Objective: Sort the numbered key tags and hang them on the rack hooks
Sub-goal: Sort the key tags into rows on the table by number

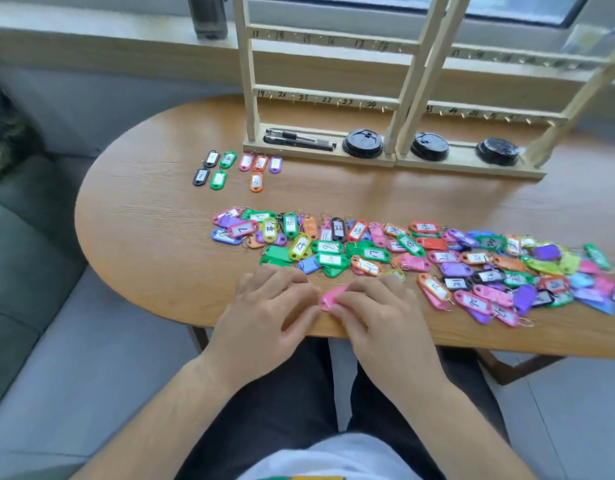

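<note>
A pink key tag (pixel 331 296) sits at the table's near edge, pinched between my left hand (pixel 269 311) and my right hand (pixel 382 315); its label is hidden. A long heap of coloured numbered tags (pixel 420 258) spreads across the table beyond my hands and off to the right. Several sorted tags (pixel 236 169) lie in small rows at the back left. Two wooden racks (pixel 325 98) with numbered brass hooks stand at the back of the table, and no tag hangs on the visible hooks.
Black pens (pixel 299 138) and stacks of black cup lids (pixel 363 143) lie on the rack bases. A dark bottle (pixel 210 15) stands on the window sill. A grey sofa (pixel 39 237) is at the left. The oval wooden table (pixel 143 237) shows bare wood at its left end.
</note>
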